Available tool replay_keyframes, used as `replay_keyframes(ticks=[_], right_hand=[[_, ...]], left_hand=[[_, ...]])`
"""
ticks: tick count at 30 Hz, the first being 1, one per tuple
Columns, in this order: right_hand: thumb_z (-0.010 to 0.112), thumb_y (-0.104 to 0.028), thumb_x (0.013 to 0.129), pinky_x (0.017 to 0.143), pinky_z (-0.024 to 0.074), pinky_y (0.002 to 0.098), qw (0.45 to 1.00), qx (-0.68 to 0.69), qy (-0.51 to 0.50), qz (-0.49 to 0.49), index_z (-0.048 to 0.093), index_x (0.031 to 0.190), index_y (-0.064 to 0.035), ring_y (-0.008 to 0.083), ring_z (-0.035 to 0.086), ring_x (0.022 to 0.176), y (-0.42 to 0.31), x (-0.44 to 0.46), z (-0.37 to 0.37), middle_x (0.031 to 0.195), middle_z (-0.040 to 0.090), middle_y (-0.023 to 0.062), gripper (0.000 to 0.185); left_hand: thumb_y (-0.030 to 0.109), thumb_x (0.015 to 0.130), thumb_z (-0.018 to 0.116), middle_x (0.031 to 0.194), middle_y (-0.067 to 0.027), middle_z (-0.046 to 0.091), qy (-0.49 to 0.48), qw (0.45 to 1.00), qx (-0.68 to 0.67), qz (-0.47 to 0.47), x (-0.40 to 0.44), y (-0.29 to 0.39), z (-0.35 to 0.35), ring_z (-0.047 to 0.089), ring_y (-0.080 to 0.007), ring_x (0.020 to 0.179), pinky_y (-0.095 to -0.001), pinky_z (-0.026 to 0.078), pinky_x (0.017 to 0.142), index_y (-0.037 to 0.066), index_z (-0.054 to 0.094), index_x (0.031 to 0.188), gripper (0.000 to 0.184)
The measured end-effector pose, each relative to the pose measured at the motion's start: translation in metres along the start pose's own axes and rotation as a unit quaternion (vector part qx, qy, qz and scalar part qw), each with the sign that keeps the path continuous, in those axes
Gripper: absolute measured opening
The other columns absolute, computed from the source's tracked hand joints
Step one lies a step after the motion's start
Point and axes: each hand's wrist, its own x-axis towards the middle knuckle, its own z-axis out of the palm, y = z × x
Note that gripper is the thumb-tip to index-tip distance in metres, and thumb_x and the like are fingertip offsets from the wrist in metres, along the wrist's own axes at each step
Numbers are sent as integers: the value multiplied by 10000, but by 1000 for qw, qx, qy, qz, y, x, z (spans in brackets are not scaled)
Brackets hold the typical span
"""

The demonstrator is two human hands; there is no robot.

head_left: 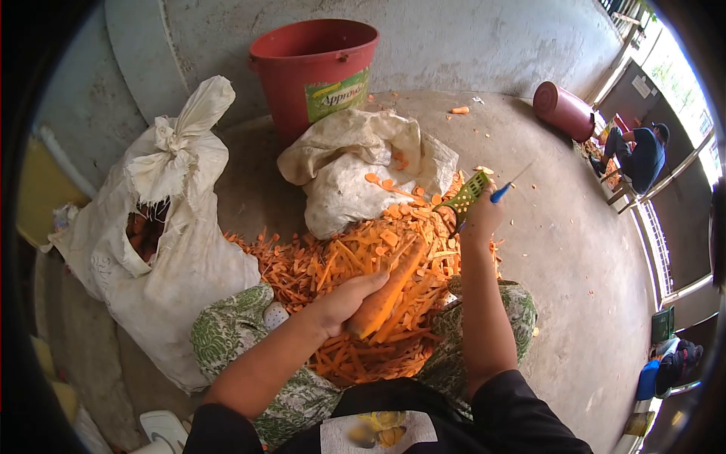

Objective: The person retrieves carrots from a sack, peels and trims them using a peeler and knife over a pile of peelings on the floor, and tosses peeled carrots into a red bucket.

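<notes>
My left hand is wrapped round a large carrot, its outer side peeled to bright orange, with the tip pointing up and away from me. Off to the right, my right hand is closed on a thin-bladed knife with a blue handle. A green tool full of holes, with a dark loop below it, also sits at this hand; its exact kind I cannot make out. Beneath both hands spreads a heap of carrot peelings with round cut ends among them, between my knees.
A knotted white sack with carrots showing through a hole stands at the left. Behind the heap lies a crumpled sack, and a red bucket stands by the wall. A seated person is far right, near a tipped red barrel.
</notes>
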Motion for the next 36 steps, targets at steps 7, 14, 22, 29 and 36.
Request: replay_keyframes(ticks=[7, 14, 22, 29, 36], right_hand=[[486, -239, 888, 454, 349, 297, 952, 98, -259, -127, 511, 799, -33, 145, 438, 487, -41, -119, -4, 562, 485, 86, 226], [543, -83, 753, 533, 420, 419, 964, -80, -209, -143, 535, 877, -30, 374, 560, 599, -30, -102, 5, 637, 552, 206, 135], [444, -267, 902, 468, 341, 270, 992, 81, -98, -12, 549, 793, -18, 98, 413, 494, -21, -28, -7, 567, 476, 14, 292], [506, -174, 860, 497, 404, 357, 955, -8, -253, -157, 532, 822, -9, 269, 523, 516, -53, -135, -14, 599, 536, 136, 170], [462, -192, 879, 494, 397, 350, 991, -27, -58, -115, 553, 825, -6, 254, 535, 526, -7, -30, 13, 620, 563, 126, 214]], left_hand=[[340, 911, 348, 889, -93, 579, 12, 987, -159, 35, 19, 0, -18, 590, -180, 749, -338, 507, 565, 48, 482, 1068, 358], [331, 925, 320, 873, -75, 574, 63, 996, 34, 59, 12, 2, -1, 586, -159, 755, -297, 502, 615, 23, 495, 1045, 373], [375, 929, 300, 871, -96, 571, -82, 992, -90, 31, 16, -5, -26, 575, -162, 752, -355, 502, 601, 16, 471, 1057, 417], [378, 925, 283, 881, -89, 588, 21, 987, -140, 72, 20, -3, -13, 595, -179, 740, -320, 498, 588, 39, 508, 1012, 416], [371, 932, 289, 831, -77, 540, 27, 998, 23, -45, -8, 3, 18, 547, -162, 710, -285, 477, 599, 12, 478, 995, 411]])
